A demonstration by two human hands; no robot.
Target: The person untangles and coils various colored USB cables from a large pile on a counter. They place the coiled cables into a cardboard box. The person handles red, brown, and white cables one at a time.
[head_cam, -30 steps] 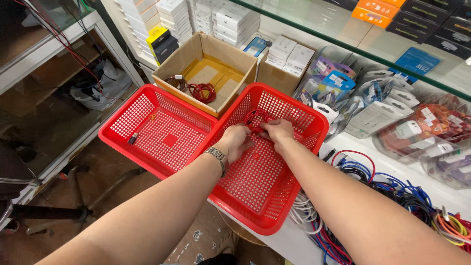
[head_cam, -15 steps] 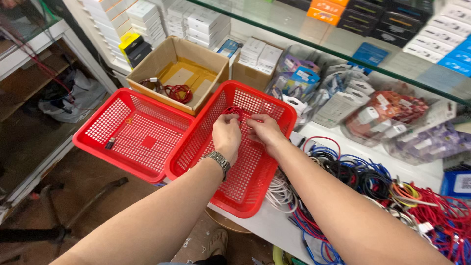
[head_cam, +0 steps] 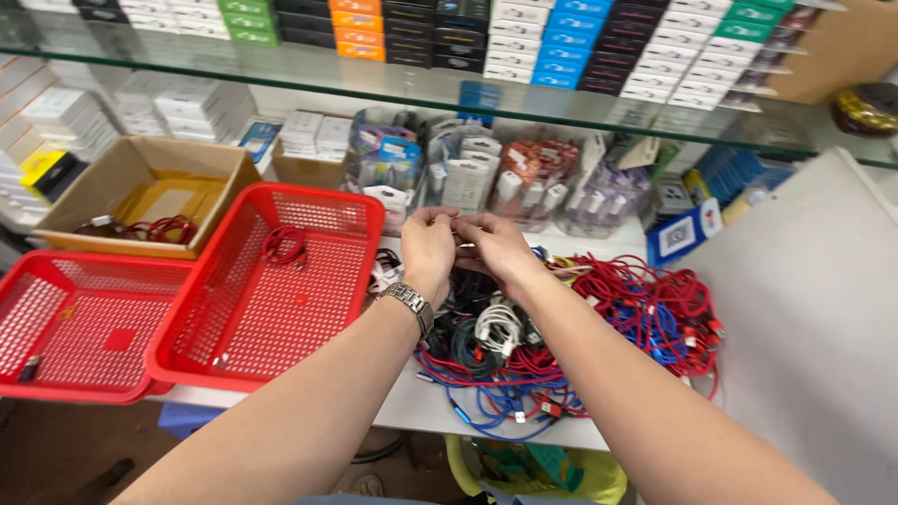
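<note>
Two bare hands meet above the white counter (head_cam: 795, 309), near its back edge, over a tangled heap of red, blue, black and white cables (head_cam: 561, 346). The left hand (head_cam: 428, 251), with a silver metal wristwatch (head_cam: 409, 301) on its wrist, and the right hand (head_cam: 496, 245) have their fingertips pinched together on something thin between them, most likely a strand or connector from the heap; it is too small to name, and I cannot tell how firmly either hand closes on it. The pinched piece sits between the two sets of fingertips, equally near both hands, its short visible run lying roughly left to right; which way it points cannot be made out. The heap lies directly below and to the right of the grip, spreading toward the front edge of the counter.

Left of the hands stands a red perforated plastic basket (head_cam: 309, 210), tilted over the counter's left edge, holding one coiled red cable (head_cam: 282, 245) near its far end. A second red basket (head_cam: 56, 271) sits lower, further left, and an open cardboard box (head_cam: 150, 159) stands behind both
</note>
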